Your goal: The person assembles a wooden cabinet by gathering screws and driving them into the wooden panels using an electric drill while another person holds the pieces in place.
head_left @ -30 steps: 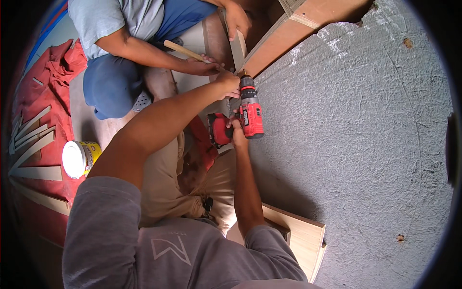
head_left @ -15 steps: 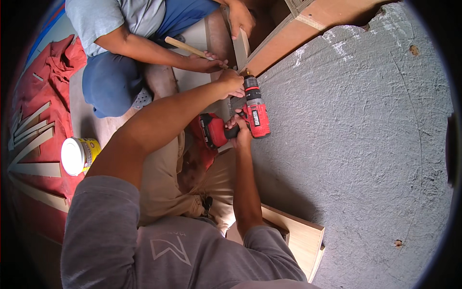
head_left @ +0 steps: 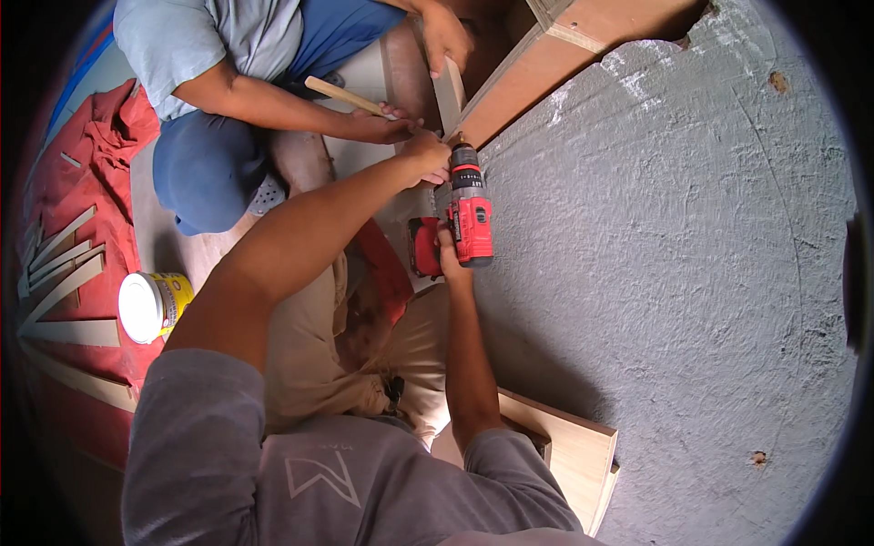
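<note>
A red and black cordless drill (head_left: 473, 218) is in my right hand (head_left: 451, 252), which wraps round its grip. Its chuck points away from me, with the bit at the lower end of a wooden panel (head_left: 514, 86) beside the rough wall. My left hand (head_left: 428, 156) is closed just left of the chuck; what its fingers hold, if anything, is hidden. Close by, a co-worker's hand (head_left: 387, 127) holds a light wooden stick (head_left: 346, 95). The co-worker's other hand (head_left: 446, 41) steadies a pale wooden strip (head_left: 449, 96) that slants down toward my left hand.
A rough grey wall surface (head_left: 637, 246) fills the right side. On the left, several thin wood strips (head_left: 77, 332) lie on a red cloth (head_left: 100, 173), beside a white-lidded yellow tub (head_left: 141, 308). A wooden box-like piece (head_left: 564, 446) stands by my right elbow.
The drill has turned in my right hand, so its top faces up more and its battery has swung closer to the body. The chuck has shifted slightly left.
</note>
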`<action>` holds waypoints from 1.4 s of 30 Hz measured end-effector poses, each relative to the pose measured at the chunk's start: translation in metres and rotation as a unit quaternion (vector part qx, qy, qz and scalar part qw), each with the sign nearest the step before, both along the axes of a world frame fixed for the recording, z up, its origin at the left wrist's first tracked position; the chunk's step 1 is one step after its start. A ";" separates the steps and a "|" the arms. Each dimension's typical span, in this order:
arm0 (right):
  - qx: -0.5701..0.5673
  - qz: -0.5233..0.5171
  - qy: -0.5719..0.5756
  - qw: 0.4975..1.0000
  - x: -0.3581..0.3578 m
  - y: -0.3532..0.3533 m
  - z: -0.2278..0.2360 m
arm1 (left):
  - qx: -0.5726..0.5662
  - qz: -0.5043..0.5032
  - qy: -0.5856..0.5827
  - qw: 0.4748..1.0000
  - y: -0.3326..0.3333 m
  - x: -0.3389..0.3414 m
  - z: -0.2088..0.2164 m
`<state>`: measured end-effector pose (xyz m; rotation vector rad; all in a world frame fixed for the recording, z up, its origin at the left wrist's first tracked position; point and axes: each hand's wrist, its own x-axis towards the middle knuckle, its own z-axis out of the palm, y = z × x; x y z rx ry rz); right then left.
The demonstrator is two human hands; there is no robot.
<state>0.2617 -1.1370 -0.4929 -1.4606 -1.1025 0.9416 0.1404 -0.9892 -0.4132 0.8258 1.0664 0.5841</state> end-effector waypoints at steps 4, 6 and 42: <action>-0.051 -0.011 0.206 0.977 0.008 0.002 0.005 | 0.047 0.022 0.067 0.996 -0.005 0.006 0.014; -0.057 -0.010 0.218 0.974 0.004 0.002 0.009 | 0.052 0.027 0.052 0.997 -0.005 0.005 0.015; -0.043 -0.004 0.293 0.955 0.000 -0.001 0.039 | 0.010 0.029 -0.166 0.986 -0.001 0.016 0.002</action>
